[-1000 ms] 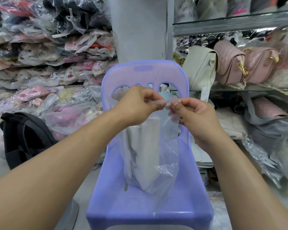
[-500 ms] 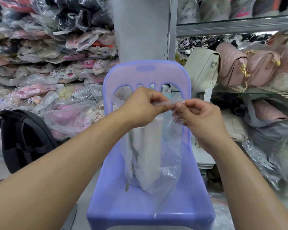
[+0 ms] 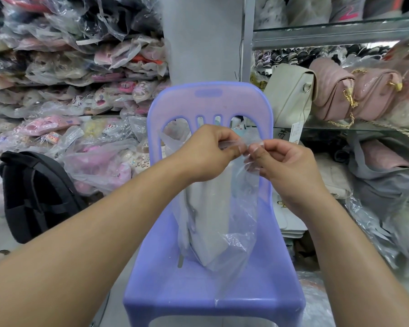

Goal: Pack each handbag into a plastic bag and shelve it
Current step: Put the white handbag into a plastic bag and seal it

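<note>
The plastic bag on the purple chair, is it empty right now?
No, a pale handbag shows through the clear plastic bag, which stands on the seat of the purple chair.

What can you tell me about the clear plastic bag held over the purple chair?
The plastic bag is thin, clear and crinkled, tall and narrow. It stands upright with its lower end on the seat of the purple plastic chair. A pale handbag sits upright inside it. The left hand and the right hand each pinch the bag's top edge, close together in front of the chair back.
</note>
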`<act>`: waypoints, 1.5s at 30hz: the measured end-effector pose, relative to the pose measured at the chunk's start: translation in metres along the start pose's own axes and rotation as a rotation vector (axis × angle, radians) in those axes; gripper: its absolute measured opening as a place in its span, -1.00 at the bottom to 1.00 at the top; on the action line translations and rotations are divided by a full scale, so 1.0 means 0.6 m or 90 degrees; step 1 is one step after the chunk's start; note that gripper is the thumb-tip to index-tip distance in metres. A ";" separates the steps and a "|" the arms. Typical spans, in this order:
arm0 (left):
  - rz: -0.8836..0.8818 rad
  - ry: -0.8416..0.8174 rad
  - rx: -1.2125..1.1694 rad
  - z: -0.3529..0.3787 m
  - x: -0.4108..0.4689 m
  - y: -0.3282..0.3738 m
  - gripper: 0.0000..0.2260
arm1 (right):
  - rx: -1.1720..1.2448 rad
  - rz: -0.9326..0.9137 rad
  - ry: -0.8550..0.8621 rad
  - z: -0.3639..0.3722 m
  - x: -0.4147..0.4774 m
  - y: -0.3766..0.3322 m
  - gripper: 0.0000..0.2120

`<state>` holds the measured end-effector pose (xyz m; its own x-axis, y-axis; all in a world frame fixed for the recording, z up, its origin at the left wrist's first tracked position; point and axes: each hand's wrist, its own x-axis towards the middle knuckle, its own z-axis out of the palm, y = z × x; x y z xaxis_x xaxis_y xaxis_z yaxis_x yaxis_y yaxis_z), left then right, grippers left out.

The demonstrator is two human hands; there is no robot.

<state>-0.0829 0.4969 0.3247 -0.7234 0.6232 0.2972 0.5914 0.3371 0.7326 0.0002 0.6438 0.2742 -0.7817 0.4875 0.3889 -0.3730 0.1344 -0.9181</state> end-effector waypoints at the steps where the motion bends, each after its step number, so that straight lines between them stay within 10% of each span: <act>1: -0.001 0.003 -0.013 0.000 0.000 0.000 -0.89 | 0.003 0.001 0.002 -0.001 0.000 0.000 -0.93; 45: 0.026 0.006 0.047 0.018 0.020 -0.012 -0.87 | 0.007 -0.020 0.030 -0.015 0.006 0.021 -0.92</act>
<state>-0.0923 0.5097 0.3163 -0.7013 0.6308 0.3322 0.6450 0.3629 0.6725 -0.0028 0.6547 0.2631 -0.7453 0.5231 0.4133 -0.4027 0.1408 -0.9044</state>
